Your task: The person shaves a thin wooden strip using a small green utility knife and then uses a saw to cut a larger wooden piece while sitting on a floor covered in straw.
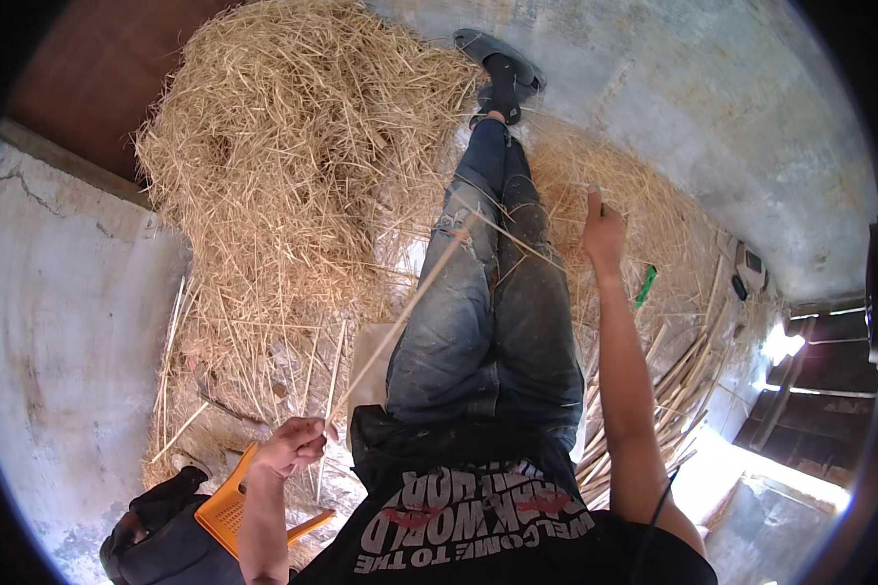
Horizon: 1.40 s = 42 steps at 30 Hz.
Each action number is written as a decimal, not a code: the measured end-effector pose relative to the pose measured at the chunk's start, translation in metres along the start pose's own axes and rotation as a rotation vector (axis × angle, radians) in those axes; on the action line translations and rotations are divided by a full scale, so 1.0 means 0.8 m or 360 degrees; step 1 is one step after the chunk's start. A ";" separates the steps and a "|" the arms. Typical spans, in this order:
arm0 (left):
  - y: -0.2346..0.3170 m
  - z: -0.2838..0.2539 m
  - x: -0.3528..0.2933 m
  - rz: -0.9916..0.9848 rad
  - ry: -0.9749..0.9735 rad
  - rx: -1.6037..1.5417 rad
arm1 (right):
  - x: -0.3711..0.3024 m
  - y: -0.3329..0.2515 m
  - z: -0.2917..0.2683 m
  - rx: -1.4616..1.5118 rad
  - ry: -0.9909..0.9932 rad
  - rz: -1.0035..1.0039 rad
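Note:
My left hand (298,446), at the lower left, is closed around the near end of a long thin pale stick (429,281). The stick slants up and to the right over my jeans, its far end above my knees. Some thin straw strands (517,242) cross my legs by that far end. My right hand (605,234) is stretched forward on the right, above the loose straw. Its thumb points away from me and its other fingers are curled. Whatever those fingers hold, if anything, is too small to make out.
A large heap of dry straw (293,146) lies ahead on the left. Beside my right forearm are a small green object (646,286) and a bundle of sticks (668,395). An orange plastic chair (226,507) and dark cloth (166,541) are lower left. A grey wall (712,127) stands at the right.

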State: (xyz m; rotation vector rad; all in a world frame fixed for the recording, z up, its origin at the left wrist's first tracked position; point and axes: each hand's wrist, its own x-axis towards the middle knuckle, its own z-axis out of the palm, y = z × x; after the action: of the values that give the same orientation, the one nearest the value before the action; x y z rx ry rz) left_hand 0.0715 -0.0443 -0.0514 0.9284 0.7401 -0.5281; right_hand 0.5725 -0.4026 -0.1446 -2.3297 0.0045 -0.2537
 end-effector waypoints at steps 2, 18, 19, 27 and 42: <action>0.004 0.021 0.029 0.0140 0.0271 0.0121 | 0.000 -0.016 -0.011 -0.0075 -0.0239 -0.0011; 0.062 0.118 0.241 0.0835 0.0444 0.1332 | -0.252 -0.122 0.036 -0.0200 -0.1353 -0.0656; 0.062 0.118 0.238 0.0872 0.0465 0.1377 | -0.251 -0.121 0.038 -0.0207 -0.1344 -0.0665; 0.052 0.098 0.132 0.0716 0.0517 0.1368 | -0.238 -0.113 0.045 -0.0291 -0.1212 -0.0513; 0.021 0.088 0.072 0.1080 0.0641 0.0815 | -0.106 -0.176 -0.013 0.1373 -0.0970 0.0486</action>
State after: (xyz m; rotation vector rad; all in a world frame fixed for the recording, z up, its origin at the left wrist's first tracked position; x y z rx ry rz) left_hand 0.1436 -0.1019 -0.0591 1.7089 0.5979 0.0918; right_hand 0.4772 -0.3050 -0.0523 -1.4365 -0.0417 0.5212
